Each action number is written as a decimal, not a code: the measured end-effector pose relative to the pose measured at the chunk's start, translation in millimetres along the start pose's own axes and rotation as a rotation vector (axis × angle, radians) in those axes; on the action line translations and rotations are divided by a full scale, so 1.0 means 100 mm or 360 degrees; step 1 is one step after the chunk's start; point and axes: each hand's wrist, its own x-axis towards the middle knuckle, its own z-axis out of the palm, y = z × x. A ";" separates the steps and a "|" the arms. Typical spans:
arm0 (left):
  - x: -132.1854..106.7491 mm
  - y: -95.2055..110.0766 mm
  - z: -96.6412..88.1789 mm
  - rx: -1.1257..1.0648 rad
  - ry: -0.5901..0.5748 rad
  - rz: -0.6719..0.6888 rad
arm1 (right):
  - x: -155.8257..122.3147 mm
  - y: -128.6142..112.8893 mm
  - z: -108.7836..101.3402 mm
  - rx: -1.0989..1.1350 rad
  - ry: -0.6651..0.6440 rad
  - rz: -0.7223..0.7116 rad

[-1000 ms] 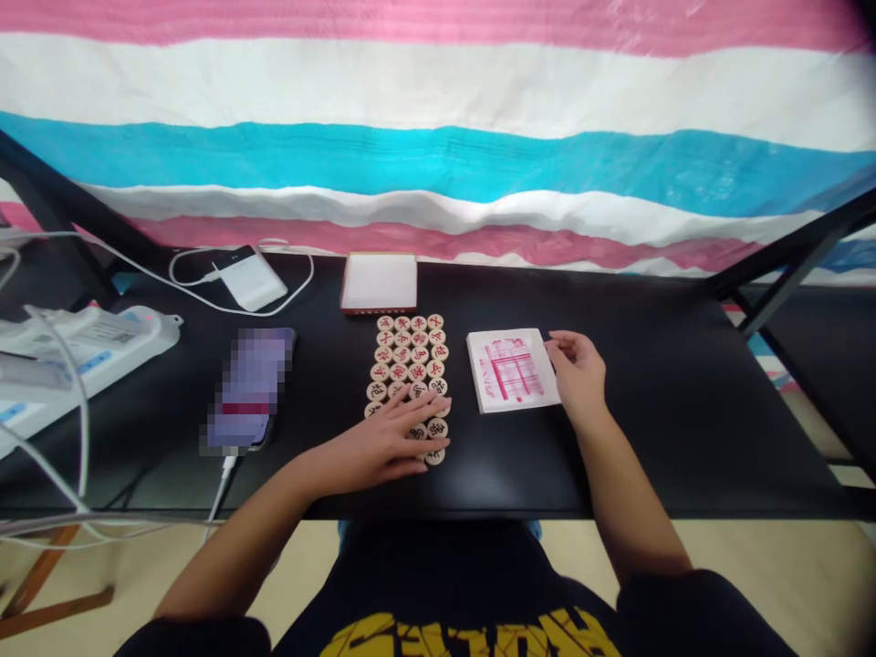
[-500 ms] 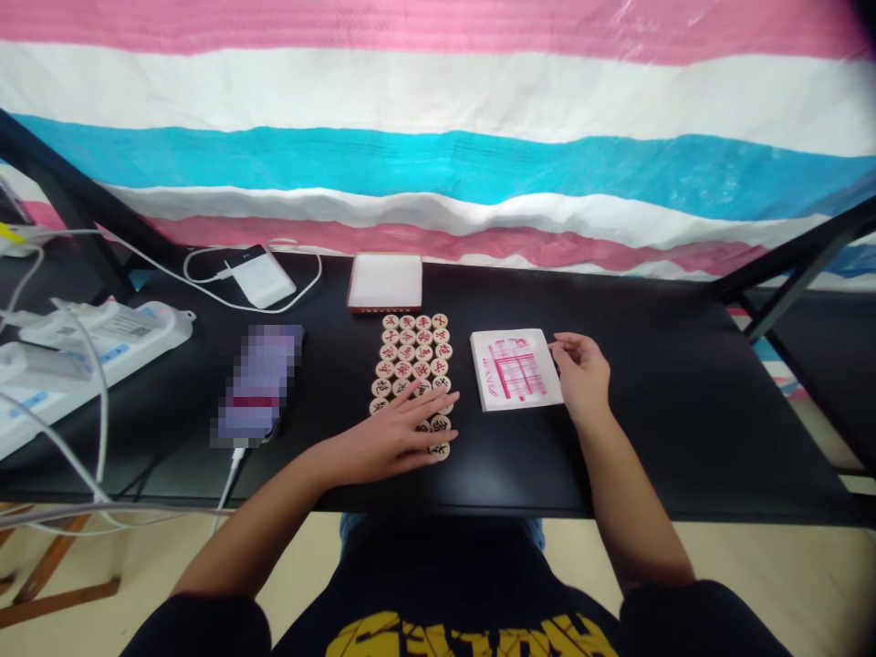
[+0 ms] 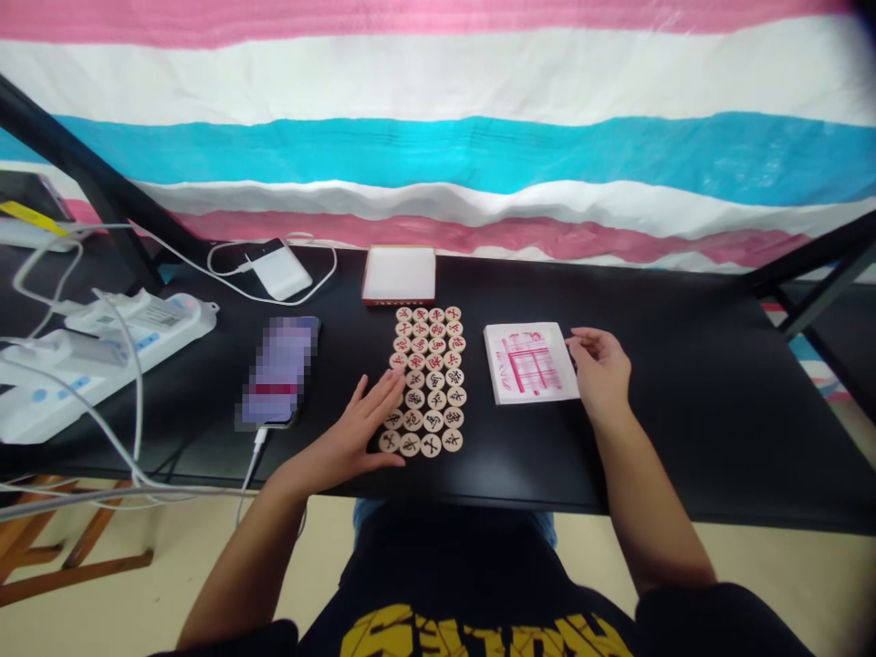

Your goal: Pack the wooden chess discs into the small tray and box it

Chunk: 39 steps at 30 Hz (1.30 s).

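Reference: the centre of the block of disc pieces [image 3: 436,380], with 12 o'clock pointing away from the person. The disc pieces lie flat on the black tabletop [image 3: 684,411] in four columns and eight rows; the four far rows bear red characters, the four near rows black ones.

Left grip [image 3: 364,427]: located at the 8 o'clock side. Fingers extended, thumb set apart, no piece clasped; the fingertips cover part of the left column. Change from the frame half a second ago: the hand then lay across the near rows; it has withdrawn to the left edge, exposing most of the black-character pieces.

Right grip [image 3: 600,372]: located at 3 o'clock, at the outer edge of the shallow white box [image 3: 534,363], which bears a red grid marking. Thumb and forefinger are close together; whether they pinch the box edge cannot be told. Its position at this edge is unchanged.

Surrounding items: red-sided box [image 3: 399,274] between 11 and 12 o'clock, white inside; white power bank [image 3: 284,274] at 10 o'clock; phone [image 3: 280,374] at 9 o'clock, its screen pixelated; power strip [image 3: 96,376] farther out at 9 o'clock. All items sit farther right in the view than before.
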 end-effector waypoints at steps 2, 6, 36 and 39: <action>0.03 0.02 0.02 -0.0011 -0.0007 0.0022 | 0.01 0.01 0.00 0.0002 0.0001 -0.0012; 0.06 0.04 0.03 -0.0011 -0.0014 0.0044 | 0.02 0.04 0.00 0.0001 0.0011 -0.0027; 0.81 -0.25 -0.40 -0.0257 0.0664 -0.0174 | -0.12 -0.13 0.03 -0.0745 0.0046 -0.0115; 0.84 -0.40 -0.39 -0.0349 0.0763 -0.0380 | -0.18 -0.22 0.03 -0.0843 0.0153 -0.0264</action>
